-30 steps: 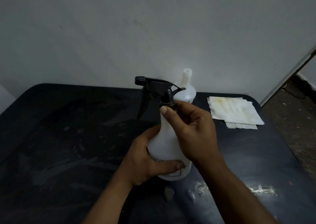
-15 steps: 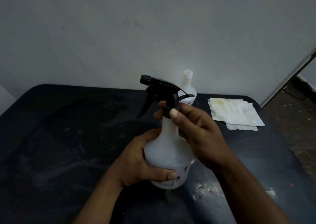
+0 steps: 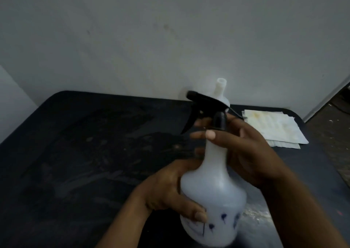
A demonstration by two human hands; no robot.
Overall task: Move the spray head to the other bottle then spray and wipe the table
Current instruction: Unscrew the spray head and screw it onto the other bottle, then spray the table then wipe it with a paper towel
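A white translucent spray bottle (image 3: 212,189) with blue marks low on its side is tilted toward me above the black table (image 3: 85,162). My left hand (image 3: 170,189) grips its body from the left. A black spray head (image 3: 206,105) sits on its neck, nozzle pointing left. My right hand (image 3: 244,149) wraps the neck, fingers on the black collar. Behind stands a second white bottle (image 3: 220,90) with a bare open neck, mostly hidden by the spray head.
A stack of white paper towels (image 3: 272,126), stained yellow on top, lies at the table's far right. A grey wall runs close behind the table. Wet shiny patches (image 3: 255,215) mark the surface near the held bottle. Floor shows beyond the right edge.
The held bottle has come nearer to me and tilted, lifting off the table. My right hand has shifted its fingers around the collar. The back bottle and towels have not moved.
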